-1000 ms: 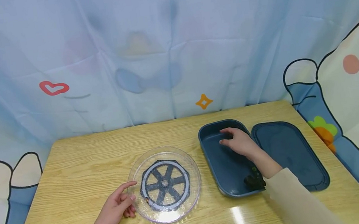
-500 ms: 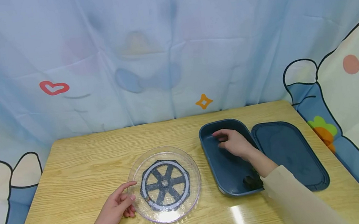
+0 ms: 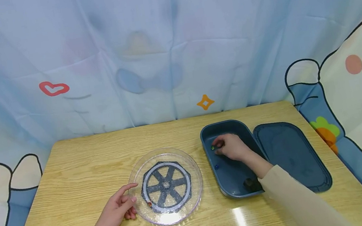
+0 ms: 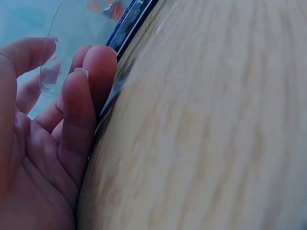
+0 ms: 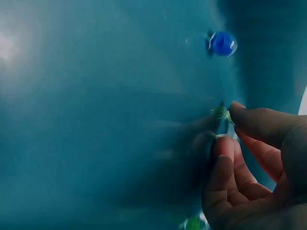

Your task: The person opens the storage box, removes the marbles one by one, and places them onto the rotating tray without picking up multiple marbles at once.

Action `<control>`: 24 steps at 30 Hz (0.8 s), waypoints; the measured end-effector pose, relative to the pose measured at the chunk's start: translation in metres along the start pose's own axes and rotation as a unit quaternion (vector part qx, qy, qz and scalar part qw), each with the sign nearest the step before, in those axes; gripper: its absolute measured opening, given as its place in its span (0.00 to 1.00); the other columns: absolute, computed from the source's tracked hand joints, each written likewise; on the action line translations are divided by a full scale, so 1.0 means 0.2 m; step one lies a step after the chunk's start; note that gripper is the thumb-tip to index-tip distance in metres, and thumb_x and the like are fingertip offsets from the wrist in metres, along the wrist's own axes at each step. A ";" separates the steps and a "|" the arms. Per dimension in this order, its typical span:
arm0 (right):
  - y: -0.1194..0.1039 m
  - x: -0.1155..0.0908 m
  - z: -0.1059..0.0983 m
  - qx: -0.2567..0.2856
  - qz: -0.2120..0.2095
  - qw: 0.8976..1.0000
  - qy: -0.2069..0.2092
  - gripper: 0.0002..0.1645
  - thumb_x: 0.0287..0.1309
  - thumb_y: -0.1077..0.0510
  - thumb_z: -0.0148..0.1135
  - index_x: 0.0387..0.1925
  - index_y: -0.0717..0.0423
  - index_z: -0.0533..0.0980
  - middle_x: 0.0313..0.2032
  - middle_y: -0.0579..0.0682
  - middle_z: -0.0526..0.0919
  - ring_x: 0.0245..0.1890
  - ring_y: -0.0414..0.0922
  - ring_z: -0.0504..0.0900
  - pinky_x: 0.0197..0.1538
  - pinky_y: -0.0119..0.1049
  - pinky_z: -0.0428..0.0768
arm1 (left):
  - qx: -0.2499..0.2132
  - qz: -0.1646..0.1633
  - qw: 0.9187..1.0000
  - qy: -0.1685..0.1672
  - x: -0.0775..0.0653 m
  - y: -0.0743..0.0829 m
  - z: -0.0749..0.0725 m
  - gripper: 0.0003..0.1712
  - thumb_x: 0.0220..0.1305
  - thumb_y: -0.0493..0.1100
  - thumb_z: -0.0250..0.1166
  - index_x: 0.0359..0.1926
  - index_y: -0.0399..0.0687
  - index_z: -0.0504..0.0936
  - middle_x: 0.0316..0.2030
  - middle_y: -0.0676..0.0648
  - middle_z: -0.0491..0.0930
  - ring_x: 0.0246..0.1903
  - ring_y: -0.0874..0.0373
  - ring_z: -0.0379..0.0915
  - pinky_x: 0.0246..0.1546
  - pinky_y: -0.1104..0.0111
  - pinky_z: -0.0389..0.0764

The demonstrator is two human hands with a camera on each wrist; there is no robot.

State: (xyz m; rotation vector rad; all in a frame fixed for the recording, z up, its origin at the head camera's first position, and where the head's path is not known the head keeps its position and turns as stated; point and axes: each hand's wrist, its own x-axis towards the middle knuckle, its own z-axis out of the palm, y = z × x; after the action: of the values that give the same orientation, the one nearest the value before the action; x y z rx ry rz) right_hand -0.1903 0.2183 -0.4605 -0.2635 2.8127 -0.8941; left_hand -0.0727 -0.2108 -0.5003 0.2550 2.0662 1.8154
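Head view: a left hand (image 3: 116, 210) at a clear round tray (image 3: 195, 173), a right hand (image 3: 232, 147) down inside a storage box (image 3: 229, 179).
Left fingers: index nearly straight, its tip over the tray's rim; thumb tip at the rim just nearer the person; the others loosely curled. How firmly they press, I cannot tell.
Tray: transparent, glossy, scalloped along its near edge; left wrist view shows its thin edge crossing among the fingers.
Spoked frame (image 3: 177, 182): dark, six-armed, with an angular outline and pale ring, seen through the tray right of the left fingertips.
Reddish marble (image 3: 150, 204): small, inside the tray's outline, to the right of the left thumb tip.
Right fingers: thumb and index narrowed almost together at a yellow-green marble (image 5: 221, 113); whether it is pinched, I cannot tell.
Blue marble (image 5: 223, 43): glassy, clear-skinned with a blue core, on the box floor, nearer the person than the right fingertips.
Green marble (image 5: 194, 223): glassy, below the right fingers in the right wrist view, partly cut off.
Box: smooth dark-blue, rounded corners, walls around the right fingers.
Lid (image 3: 291, 155): matching blue, flat, right of those fingers, just beside the box.
Tabletop (image 3: 96, 155): pale wood grain under the left hand.
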 end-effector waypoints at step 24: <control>-0.02 0.04 0.04 0.029 0.007 0.999 -0.022 0.06 0.62 0.62 0.65 0.40 0.58 0.84 0.30 0.45 0.83 0.31 0.42 0.79 0.38 0.40 0.77 | 0.001 -0.005 1.000 0.002 0.00 0.01 0.00 0.30 0.74 0.43 0.59 0.72 0.41 0.63 0.26 0.38 0.78 0.23 0.52 0.79 0.25 0.65 0.83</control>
State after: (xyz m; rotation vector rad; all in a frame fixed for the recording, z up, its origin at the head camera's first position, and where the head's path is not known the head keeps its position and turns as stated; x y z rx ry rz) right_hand -0.1962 0.2089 -0.4644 -0.2524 2.7412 -0.9523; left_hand -0.0727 -0.2101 -0.4989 0.2398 2.0687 1.8100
